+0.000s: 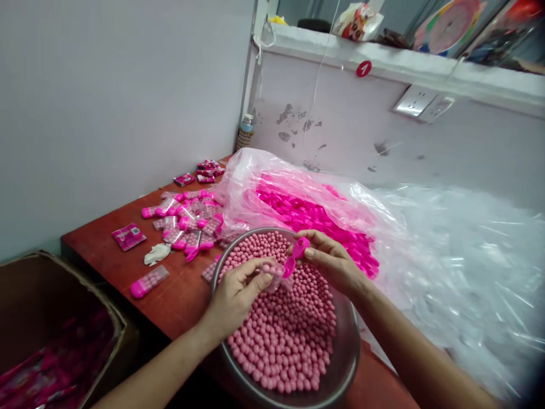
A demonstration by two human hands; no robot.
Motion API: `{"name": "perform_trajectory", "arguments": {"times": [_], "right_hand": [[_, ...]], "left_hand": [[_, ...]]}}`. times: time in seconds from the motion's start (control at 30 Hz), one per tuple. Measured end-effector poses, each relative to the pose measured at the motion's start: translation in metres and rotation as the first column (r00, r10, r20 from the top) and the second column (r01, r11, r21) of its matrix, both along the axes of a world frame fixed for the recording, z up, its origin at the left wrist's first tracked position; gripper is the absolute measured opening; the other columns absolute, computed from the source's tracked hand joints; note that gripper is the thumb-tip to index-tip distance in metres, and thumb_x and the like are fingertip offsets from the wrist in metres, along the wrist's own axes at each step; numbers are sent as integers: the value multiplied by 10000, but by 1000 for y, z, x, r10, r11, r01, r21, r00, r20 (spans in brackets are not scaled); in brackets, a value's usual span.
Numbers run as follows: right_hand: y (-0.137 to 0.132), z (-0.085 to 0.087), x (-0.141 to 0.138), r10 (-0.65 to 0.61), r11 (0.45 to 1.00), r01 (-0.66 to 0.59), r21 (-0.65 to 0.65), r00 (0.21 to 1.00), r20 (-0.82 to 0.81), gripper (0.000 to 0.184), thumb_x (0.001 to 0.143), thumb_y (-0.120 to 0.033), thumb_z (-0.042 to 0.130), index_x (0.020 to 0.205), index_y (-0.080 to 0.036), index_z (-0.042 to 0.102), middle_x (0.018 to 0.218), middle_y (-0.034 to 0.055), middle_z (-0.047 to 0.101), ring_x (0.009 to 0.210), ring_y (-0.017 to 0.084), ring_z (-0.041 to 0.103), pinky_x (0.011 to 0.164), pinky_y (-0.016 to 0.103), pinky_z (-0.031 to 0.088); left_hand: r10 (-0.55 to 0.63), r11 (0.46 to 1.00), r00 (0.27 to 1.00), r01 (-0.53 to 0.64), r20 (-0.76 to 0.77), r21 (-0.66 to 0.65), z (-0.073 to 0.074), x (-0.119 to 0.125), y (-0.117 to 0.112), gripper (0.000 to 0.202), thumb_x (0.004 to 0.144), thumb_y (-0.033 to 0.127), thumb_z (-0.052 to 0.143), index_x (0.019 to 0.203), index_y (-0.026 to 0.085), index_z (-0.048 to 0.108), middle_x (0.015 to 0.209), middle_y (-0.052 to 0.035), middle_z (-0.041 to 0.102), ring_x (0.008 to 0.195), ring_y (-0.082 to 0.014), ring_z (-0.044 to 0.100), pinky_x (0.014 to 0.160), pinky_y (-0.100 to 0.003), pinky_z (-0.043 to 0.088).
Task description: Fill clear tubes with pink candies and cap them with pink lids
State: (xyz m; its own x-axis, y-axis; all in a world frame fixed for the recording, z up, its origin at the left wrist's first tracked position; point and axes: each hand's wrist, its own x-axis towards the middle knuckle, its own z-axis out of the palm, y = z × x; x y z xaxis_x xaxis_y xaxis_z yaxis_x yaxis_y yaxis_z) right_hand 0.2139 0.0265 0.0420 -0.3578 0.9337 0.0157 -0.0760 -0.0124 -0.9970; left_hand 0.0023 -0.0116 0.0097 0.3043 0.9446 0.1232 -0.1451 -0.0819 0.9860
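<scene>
My left hand [240, 292] pinches a small clear plastic container [275, 278] with pink balls inside. Between the thumb and fingers of my right hand [326, 258] is a bright pink flip cap [297, 255], its lower end at the mouth of the container. Whether the cap is seated there I cannot tell. Both hands are above a metal bowl [355, 341] holding many pink balls [281, 352]. Behind the bowl, a clear plastic bag [251, 165] lies open with a heap of pink caps [306, 213] in it.
Filled containers with pink caps [187, 218] are piled left of the bowl on the red table [179, 301]. Pink packets [128, 236] and a crumpled white scrap [157, 254] lie nearby. A cardboard box [114, 318] stands lower left. More clear plastic [468, 272] spreads at right.
</scene>
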Motion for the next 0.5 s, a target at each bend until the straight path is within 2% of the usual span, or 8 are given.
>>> {"name": "perform_trajectory", "arguments": {"times": [0.13,0.23,0.33,0.4,0.47,0.5], "right_hand": [[-15,0,-13,-71,992,55,113,988,141,230,787,-274,629,994,-213,548,831,10,619,773,140,593,727,289,487],[-25,1,-23,-203,957,111,266,916,346,197,781,-317,624,907,-188,543,770,10,589,693,140,576,630,267,484],[-33,-1,-33,-411,854,93,511,724,554,153,775,-315,609,791,-182,536,712,20,586,618,144,557,543,259,462],[-38,-5,-40,-521,762,22,647,615,592,131,776,-296,593,776,-183,525,783,57,623,653,169,584,544,279,476],[-43,-10,-44,-559,703,-37,710,589,583,99,796,-272,562,823,-188,518,926,100,642,752,200,624,590,308,506],[-45,-12,-45,-548,700,-56,712,598,586,89,811,-261,545,856,-191,515,996,114,636,805,208,635,619,316,517]], "left_hand": [[20,999,1000,-19,-8,41,2,0,-2,231,840,267,535,1010,151,640,937,-51,686,963,-198,611,825,-287,498],[12,999,999,-13,40,33,1,0,-3,246,845,282,533,1019,144,638,979,-64,679,969,-201,607,839,-303,495],[-69,997,988,73,138,-27,-2,1,-3,276,845,296,536,1055,140,625,1014,-73,669,926,-193,621,827,-317,505],[-111,991,976,123,186,-54,-3,1,-3,276,843,296,540,1054,141,628,997,-71,673,899,-188,626,812,-319,511],[-104,991,973,119,204,-62,-4,0,-2,261,836,286,552,1032,139,640,963,-65,678,886,-183,621,797,-304,508],[-91,992,973,107,210,-69,-5,-1,-2,255,832,283,558,1021,137,646,948,-63,679,876,-179,618,783,-294,508]]}}
